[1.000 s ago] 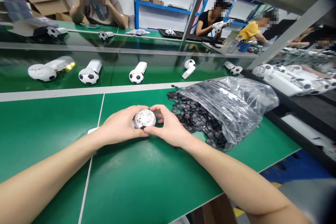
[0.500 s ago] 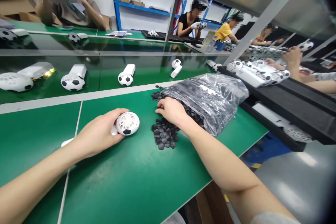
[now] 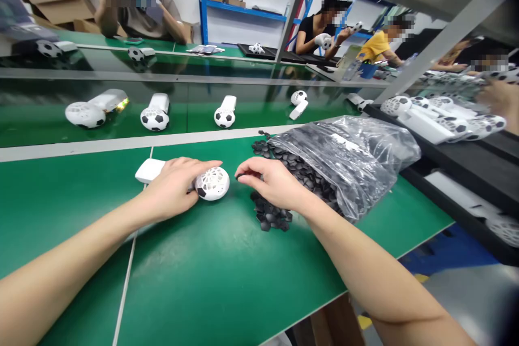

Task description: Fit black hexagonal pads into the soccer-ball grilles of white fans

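My left hand (image 3: 176, 186) is wrapped round a white device with a round football-patterned head (image 3: 213, 184); its pale block-shaped end (image 3: 150, 171) sticks out behind the hand. One black patch shows on the head, and the rest is white openwork. Just right of it, my right hand (image 3: 270, 178) pinches a small black piece (image 3: 242, 176) between thumb and fingertips. A heap of black pentagon pieces (image 3: 271, 213) lies under and beside that hand. More of them spill from a clear plastic bag (image 3: 348, 157) on the green table (image 3: 227, 275).
Several football-headed devices (image 3: 154, 118) lie on the conveyor belt (image 3: 194, 89) beyond the table's pale edge. On the right, black trays (image 3: 458, 173) hold more white parts (image 3: 440, 119). Co-workers sit across the line; one person's blurred hand (image 3: 500, 97) is at far right.
My right hand has lifted from the black pieces and moved towards the device, one piece in its fingers. My left hand has turned the device slightly. The whole view has shifted.
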Motion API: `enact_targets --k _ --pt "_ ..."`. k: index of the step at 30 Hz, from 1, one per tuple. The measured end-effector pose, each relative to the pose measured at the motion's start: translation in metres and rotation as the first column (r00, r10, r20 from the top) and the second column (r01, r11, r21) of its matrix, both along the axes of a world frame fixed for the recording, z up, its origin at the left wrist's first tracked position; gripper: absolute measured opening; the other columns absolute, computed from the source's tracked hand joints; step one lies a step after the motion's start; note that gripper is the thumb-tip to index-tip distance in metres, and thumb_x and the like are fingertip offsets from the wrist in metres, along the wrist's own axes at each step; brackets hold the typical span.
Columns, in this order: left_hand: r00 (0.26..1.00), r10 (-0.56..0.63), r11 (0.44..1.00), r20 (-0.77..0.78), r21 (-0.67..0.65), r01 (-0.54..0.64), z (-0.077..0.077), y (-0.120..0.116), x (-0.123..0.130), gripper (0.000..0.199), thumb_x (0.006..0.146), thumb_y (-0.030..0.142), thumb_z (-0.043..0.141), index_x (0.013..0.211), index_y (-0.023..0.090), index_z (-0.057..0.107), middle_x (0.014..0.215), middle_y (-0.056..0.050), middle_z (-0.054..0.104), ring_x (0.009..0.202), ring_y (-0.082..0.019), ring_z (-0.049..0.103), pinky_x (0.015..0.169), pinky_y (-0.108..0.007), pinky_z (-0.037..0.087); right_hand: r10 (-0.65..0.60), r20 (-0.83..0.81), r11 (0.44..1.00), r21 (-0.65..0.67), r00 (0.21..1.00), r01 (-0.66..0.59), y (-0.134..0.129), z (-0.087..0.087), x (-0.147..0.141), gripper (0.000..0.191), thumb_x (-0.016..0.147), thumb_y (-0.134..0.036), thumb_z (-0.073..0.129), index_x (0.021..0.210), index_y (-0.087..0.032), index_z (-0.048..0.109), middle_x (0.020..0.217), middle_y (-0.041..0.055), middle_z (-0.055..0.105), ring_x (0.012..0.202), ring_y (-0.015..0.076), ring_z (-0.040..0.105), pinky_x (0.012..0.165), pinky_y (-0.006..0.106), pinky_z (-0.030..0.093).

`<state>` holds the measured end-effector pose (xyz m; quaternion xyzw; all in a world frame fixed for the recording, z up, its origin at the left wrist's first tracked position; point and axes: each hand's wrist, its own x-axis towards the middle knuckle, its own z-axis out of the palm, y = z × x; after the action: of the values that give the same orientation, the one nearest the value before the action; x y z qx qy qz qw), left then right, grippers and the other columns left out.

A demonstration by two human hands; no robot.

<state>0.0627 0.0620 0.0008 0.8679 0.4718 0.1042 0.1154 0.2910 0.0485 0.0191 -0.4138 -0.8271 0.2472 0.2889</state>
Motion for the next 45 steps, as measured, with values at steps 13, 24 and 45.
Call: enact_targets --k 13,24,45 --pt "0.992 0.082 0.997 0.099 -0.02 -0.081 0.007 -0.011 0.015 0.066 0.062 0.063 0.057 0.116 0.025 0.056 0.102 -0.003 0.064 0.095 -0.028 0.053 0.09 -0.041 0.034 0.078 -0.136 0.995 0.075 0.988 -0.068 -0.007 -0.016 -0.019 0.017 0.074 -0.007 0.072 0.072 -0.017 0.057 0.09 -0.0007 0.053 0.092 0.015 0.051 0.087 0.029 0.04" --pt "0.988 -0.064 0.998 0.143 -0.018 0.067 0.01 -0.012 0.011 0.054 0.071 0.053 0.057 0.116 0.023 0.052 0.107 -0.005 0.061 0.099 -0.027 0.052 0.087 -0.041 0.037 0.004 -0.247 0.982 -0.182 0.969 -0.051 0.013 -0.03 -0.016 0.026 0.076 -0.025 0.071 0.09 -0.017 0.051 0.093 0.0008 0.058 0.084 0.0151 0.058 0.065 0.022 0.046" --pt "0.993 -0.042 0.999 0.115 0.007 0.042 -0.004 -0.029 0.021 0.063 0.072 0.053 0.057 0.121 0.018 0.042 0.124 -0.012 0.049 0.126 -0.035 0.026 0.104 -0.057 0.014 -0.304 0.497 0.952 0.181 0.813 0.246 0.026 -0.015 0.012 0.017 0.086 -0.002 0.051 0.092 -0.012 0.063 0.092 0.0078 0.061 0.088 0.0194 0.056 0.078 0.026 0.042"
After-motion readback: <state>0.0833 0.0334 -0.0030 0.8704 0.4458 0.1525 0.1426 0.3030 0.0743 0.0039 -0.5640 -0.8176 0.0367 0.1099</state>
